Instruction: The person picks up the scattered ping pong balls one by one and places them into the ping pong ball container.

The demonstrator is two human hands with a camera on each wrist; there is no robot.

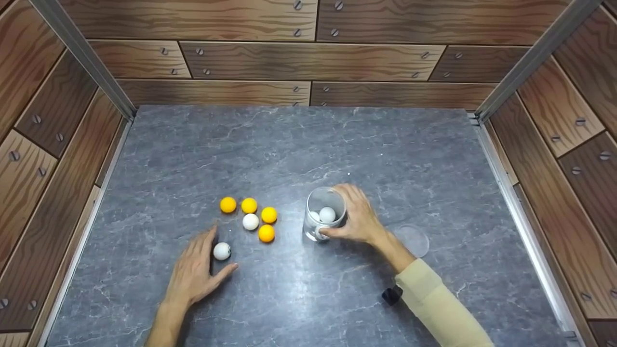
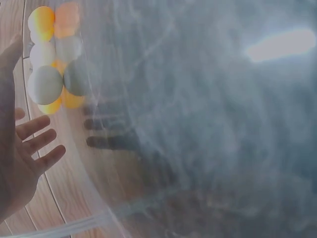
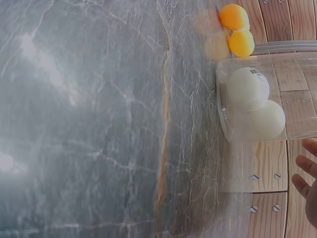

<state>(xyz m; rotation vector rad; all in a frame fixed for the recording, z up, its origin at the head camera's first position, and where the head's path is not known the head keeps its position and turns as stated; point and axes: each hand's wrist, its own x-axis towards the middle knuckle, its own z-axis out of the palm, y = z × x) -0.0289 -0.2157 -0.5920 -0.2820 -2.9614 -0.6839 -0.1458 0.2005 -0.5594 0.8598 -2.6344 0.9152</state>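
A clear jar [image 1: 311, 231] with white balls [image 1: 327, 214] in it stands upright right of centre. My right hand [image 1: 356, 217] is around the jar's right side, thumb in front and fingers at its far side. In the right wrist view, spread fingertips [image 3: 301, 184] show beside the jar wall, with a gap at several of them; the thumb is out of frame, so firm contact is unclear. My left hand [image 1: 195, 267] rests low over the table with straight fingers, a white ball [image 1: 222, 251] between thumb and fingers. Those fingers do not close on it.
Several orange balls [image 1: 249, 206] and one white ball [image 1: 250, 221] lie grouped between the left hand and the jar. A clear round lid [image 1: 412, 241] lies under the right forearm. Wood-patterned walls [image 1: 308, 60] bound the grey marbled table [image 1: 270, 149].
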